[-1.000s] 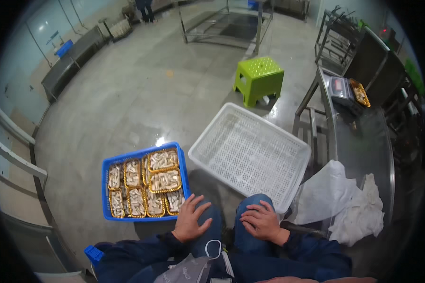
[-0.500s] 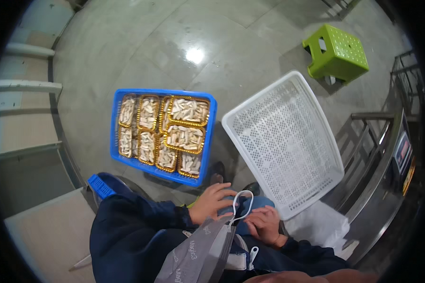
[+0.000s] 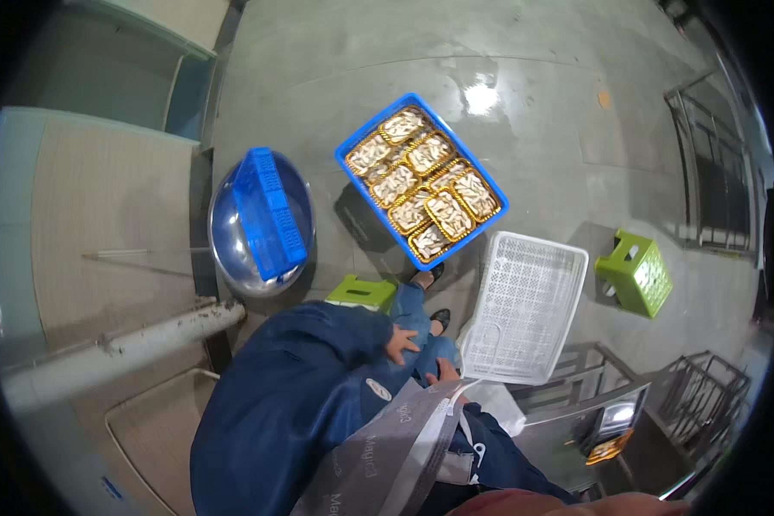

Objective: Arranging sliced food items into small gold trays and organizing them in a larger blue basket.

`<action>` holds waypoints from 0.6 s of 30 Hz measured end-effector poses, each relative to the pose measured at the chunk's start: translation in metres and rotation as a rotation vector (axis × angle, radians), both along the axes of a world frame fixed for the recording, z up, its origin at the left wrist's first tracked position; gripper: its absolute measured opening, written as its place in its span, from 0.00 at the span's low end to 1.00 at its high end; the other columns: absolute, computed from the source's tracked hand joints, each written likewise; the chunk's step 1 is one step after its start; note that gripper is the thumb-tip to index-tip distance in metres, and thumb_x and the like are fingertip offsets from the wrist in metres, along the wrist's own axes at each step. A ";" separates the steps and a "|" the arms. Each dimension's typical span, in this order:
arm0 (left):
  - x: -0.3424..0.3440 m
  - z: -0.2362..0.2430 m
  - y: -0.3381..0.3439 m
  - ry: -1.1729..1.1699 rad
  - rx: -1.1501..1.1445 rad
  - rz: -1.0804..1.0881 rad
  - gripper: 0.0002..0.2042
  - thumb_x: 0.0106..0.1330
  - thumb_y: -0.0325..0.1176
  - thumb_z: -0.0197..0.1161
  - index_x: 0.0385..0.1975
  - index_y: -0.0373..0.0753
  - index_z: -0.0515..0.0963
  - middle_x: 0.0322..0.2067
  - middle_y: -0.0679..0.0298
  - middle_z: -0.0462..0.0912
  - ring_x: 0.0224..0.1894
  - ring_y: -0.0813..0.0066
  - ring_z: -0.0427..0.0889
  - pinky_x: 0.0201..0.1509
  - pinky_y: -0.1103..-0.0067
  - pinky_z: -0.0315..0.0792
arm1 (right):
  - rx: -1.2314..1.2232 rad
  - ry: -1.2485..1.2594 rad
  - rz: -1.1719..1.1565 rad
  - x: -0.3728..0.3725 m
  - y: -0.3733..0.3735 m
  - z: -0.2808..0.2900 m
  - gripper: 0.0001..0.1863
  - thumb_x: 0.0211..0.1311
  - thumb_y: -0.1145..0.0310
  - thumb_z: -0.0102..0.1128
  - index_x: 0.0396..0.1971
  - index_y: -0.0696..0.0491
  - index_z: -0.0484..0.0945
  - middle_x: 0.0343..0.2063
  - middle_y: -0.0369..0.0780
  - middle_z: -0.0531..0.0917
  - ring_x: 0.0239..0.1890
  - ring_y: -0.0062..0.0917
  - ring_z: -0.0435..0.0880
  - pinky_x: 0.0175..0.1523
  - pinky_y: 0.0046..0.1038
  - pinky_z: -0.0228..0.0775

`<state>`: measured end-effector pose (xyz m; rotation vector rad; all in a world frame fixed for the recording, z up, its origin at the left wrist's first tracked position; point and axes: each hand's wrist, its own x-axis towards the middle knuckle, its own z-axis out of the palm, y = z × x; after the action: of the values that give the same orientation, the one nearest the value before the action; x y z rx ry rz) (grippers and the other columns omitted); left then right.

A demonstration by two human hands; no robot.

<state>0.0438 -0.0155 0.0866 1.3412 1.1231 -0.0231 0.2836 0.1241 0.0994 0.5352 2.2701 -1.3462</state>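
Note:
My left hand [image 3: 402, 342] rests on my jeans near the left knee, fingers apart and nothing held. On the other thigh lies my right hand [image 3: 445, 371], its fingers stretched out; a grey printed cloth-like flap [image 3: 378, 451] with a white cord partly covers it. Beyond my feet, a blue plastic crate [image 3: 350, 163] holds several gold-rimmed trays [image 3: 450, 214] of pale, stick-shaped pieces, some stacked on others. To its right, nearest my right hand, a white perforated basket [image 3: 525, 310] stands with nothing seen inside.
On the left, a metal basin [image 3: 224, 228] has a blue plastic basket [image 3: 271, 215] leaning in it. A green stool [image 3: 361, 292] shows beside my left leg, another green stool [image 3: 641, 275] at the right. Metal frames and a bench [image 3: 542, 439] line the right; a thick pipe [image 3: 129, 344] juts in at left.
The view has swung left, bringing the basin and its blue basket fully in; crate and white basket appear turned and shifted. My hands stay on my legs, the right now more covered.

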 end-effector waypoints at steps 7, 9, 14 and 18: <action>-0.029 0.184 -0.125 -0.336 -0.608 0.884 0.38 0.61 0.61 0.53 0.67 0.44 0.55 0.60 0.58 0.67 0.58 0.66 0.69 0.61 0.75 0.61 | 0.118 -0.227 0.093 0.078 0.144 0.027 0.18 0.51 0.60 0.67 0.34 0.59 0.76 0.27 0.45 0.84 0.31 0.34 0.84 0.36 0.32 0.74; -0.002 0.174 -0.166 -0.268 -0.295 0.906 0.35 0.63 0.59 0.52 0.65 0.42 0.59 0.58 0.56 0.69 0.58 0.66 0.69 0.62 0.75 0.60 | 0.312 -0.215 0.132 0.076 0.197 0.034 0.15 0.49 0.61 0.67 0.26 0.58 0.77 0.20 0.41 0.82 0.25 0.27 0.82 0.30 0.29 0.72; 0.057 0.143 -0.216 -0.174 -0.075 1.531 0.31 0.67 0.55 0.50 0.61 0.36 0.63 0.59 0.55 0.67 0.61 0.66 0.65 0.64 0.75 0.58 | 0.127 -0.147 -0.040 0.017 0.240 0.055 0.13 0.47 0.63 0.68 0.21 0.59 0.77 0.15 0.38 0.79 0.20 0.21 0.77 0.28 0.26 0.69; 0.049 0.185 -0.243 -0.532 -0.178 2.053 0.29 0.67 0.50 0.54 0.63 0.41 0.61 0.58 0.61 0.68 0.57 0.74 0.67 0.57 0.79 0.62 | 0.369 -0.101 -0.010 -0.111 0.163 0.137 0.12 0.46 0.65 0.68 0.21 0.59 0.78 0.17 0.38 0.80 0.20 0.23 0.77 0.29 0.27 0.69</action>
<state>0.0926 -0.2581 0.2711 -0.4279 1.4564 1.5393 0.1724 0.2868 0.2361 0.7165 2.4436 -0.8816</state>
